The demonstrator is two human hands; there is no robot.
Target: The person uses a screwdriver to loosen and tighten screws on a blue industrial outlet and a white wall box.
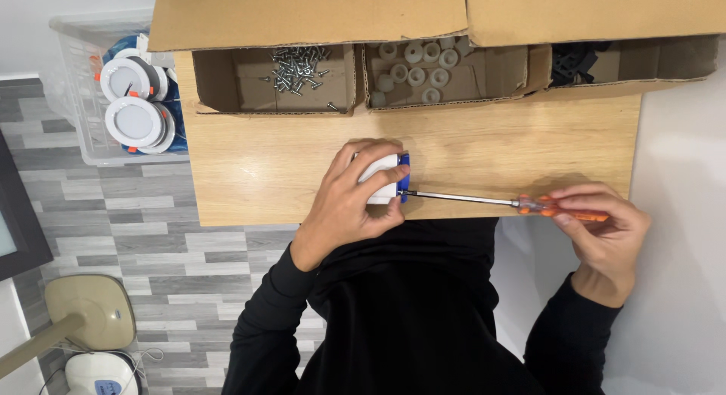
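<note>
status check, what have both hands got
Left hand grips white-blue part. Right hand holds screwdriver, tip at part. Nothing between.

Bright even light, soft shadows, sharp

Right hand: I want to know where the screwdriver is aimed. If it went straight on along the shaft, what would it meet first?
The right hand points the screwdriver leftward, so it would first meet the white and blue part held by the left hand; the tip already seems to touch it.
</note>
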